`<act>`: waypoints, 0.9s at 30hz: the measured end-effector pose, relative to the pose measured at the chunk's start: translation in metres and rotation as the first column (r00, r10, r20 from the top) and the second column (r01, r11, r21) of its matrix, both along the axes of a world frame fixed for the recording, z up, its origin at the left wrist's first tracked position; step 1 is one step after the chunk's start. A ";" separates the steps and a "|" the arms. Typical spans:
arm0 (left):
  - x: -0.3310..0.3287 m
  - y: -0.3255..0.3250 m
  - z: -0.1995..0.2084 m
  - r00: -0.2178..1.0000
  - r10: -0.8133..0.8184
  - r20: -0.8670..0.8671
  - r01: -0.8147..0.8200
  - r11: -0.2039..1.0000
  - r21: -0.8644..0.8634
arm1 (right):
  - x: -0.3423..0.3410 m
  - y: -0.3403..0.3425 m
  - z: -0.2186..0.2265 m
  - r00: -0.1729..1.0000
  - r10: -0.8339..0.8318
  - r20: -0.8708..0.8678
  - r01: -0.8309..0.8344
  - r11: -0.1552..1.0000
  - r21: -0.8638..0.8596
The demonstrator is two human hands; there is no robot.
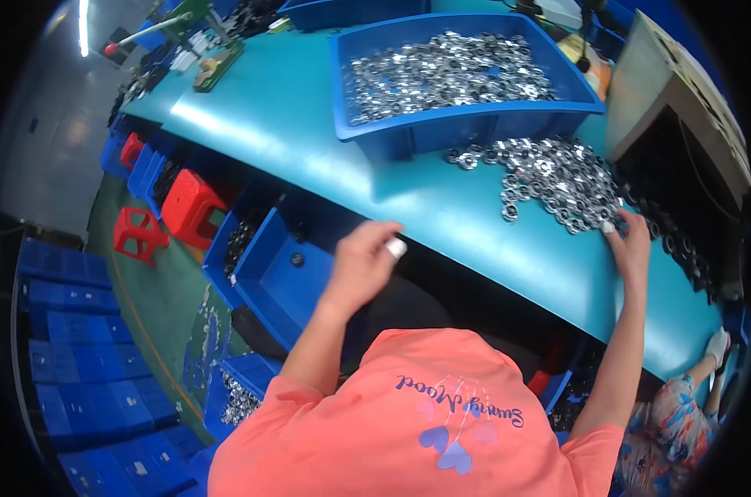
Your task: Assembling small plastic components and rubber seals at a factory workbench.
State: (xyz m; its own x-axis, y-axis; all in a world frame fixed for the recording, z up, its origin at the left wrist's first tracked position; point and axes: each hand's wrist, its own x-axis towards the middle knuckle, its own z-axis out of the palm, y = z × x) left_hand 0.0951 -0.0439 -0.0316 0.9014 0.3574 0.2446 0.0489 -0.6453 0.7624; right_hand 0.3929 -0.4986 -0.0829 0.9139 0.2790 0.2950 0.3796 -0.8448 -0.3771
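My right hand (630,242) is at the near right edge of a loose pile of small silver-and-black ring-shaped parts (557,178) on the teal table (466,219). Its thumb and fingers are bent together at the parts; what lies between them is too small to make out. My left hand (363,263) hangs in front of the table edge, above an open blue bin (280,265). Its fingers are curled closed, and any part inside them is hidden. White coverings show on the fingertips of both hands.
Behind the pile stands a large blue tub (466,116) full of silver parts. Black rings (682,248) lie to the right, beside a beige box-like housing (665,91). A green hand press (218,66) is far left. Red stools (193,207) stand on the floor. Another person's hand (717,344) shows lower right.
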 end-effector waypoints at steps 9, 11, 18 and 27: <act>0.041 -0.103 0.001 0.844 -0.535 0.047 0.534 0.845 0.022 | -0.008 -0.021 0.022 0.979 -0.204 -0.018 0.205 0.971 0.119; 0.043 -0.111 0.005 0.816 -0.578 0.031 0.578 0.816 0.010 | -0.010 -0.026 0.023 0.968 -0.246 0.050 0.242 0.967 0.081; 0.037 -0.123 0.005 0.785 -0.620 -0.019 0.619 0.785 -0.032 | -0.005 -0.027 0.020 0.968 -0.250 -0.006 0.250 0.965 0.080; 0.044 -0.136 0.010 0.733 -0.680 -0.004 0.678 0.731 -0.073 | -0.039 -0.016 0.024 0.987 -0.145 -0.071 0.158 0.961 0.228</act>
State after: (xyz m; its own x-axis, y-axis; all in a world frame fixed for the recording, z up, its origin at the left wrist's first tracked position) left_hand 0.1389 -0.1796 -0.0218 0.9157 -0.3396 0.2147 -0.3622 -0.4664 0.8070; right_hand 0.3540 -0.5143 -0.0586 0.9562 0.0659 0.2853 0.2284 -0.7777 -0.5857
